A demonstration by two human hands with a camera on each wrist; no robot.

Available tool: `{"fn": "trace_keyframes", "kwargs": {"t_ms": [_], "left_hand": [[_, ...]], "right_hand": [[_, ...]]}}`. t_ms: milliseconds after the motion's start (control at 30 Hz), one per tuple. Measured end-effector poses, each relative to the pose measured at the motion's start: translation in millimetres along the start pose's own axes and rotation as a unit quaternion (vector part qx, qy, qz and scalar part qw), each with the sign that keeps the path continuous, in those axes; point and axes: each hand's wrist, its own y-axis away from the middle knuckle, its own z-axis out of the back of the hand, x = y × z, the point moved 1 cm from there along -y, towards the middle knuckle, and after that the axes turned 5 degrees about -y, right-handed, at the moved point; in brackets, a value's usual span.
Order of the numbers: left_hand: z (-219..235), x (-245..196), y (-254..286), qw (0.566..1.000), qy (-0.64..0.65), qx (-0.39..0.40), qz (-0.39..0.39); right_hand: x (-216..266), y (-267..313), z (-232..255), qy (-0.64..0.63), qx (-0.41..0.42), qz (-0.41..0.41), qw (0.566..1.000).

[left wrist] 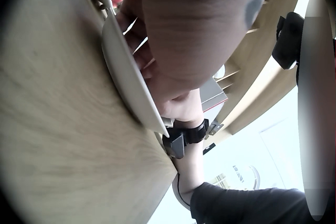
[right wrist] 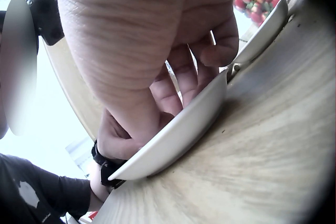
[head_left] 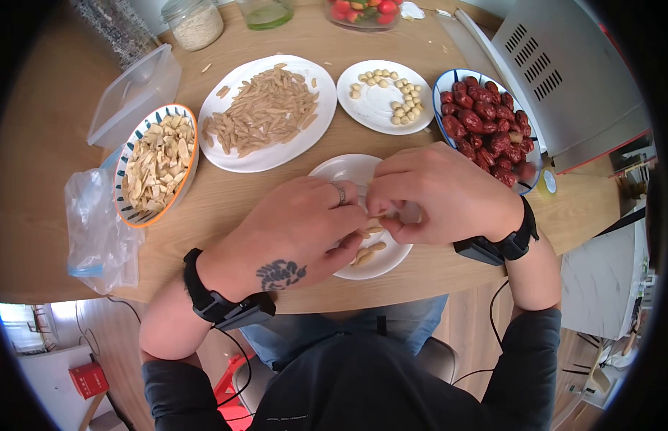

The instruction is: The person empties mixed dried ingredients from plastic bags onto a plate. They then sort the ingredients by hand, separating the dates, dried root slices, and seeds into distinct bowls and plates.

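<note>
While both hands met over the near white plate (head_left: 348,171), left hand (head_left: 298,230) and right hand (head_left: 441,190) pinched one pale nut (head_left: 377,215), loose nuts (head_left: 366,253) beneath, red dates (head_left: 485,118) far right on the worktop (head_left: 219,201).

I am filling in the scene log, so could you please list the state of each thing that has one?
Left hand: fingers curled, pinching a seed.
Right hand: pinching the same seed.
Small plate: few seeds on it.
Plastic box: lidless, empty.
Glass jar: lid on.
</note>
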Motion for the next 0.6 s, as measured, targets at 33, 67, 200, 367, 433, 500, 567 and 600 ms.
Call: {"fn": "trace_keyframes", "kwargs": {"t_ms": [33, 67, 200, 367, 433, 500, 567, 600], "left_hand": [[0, -1, -1, 1.000, -0.004, 0.000, 0.001], [0, 0, -1, 1.000, -0.002, 0.002, -0.004], [1, 2, 1, 0.999, 0.003, -0.041, 0.025], [2, 0, 0, 0.997, 0.000, -0.065, 0.035], [4, -2, -2, 0.998, 0.029, -0.043, 0.048], [5, -2, -1, 0.998, 0.027, -0.033, 0.056], [4, -2, -2, 0.997, 0.025, -0.023, 0.065], [3, -3, -2, 0.998, 0.014, -0.024, 0.065]], "right_hand": [[0, 0, 1, -0.010, -0.004, 0.004, 1.000], [0, 0, 1, -0.021, -0.008, 0.007, 1.000], [-4, 2, -3, -0.026, -0.012, 0.010, 1.000], [-4, 0, -4, 0.000, -0.018, 0.016, 1.000], [-4, 0, -4, -0.025, -0.013, -0.018, 0.999], [-6, 0, -4, -0.050, -0.012, -0.053, 0.997], [-10, 0, -4, -0.106, -0.029, -0.055, 0.992], [-11, 0, -3, -0.106, -0.030, -0.056, 0.992]]}}
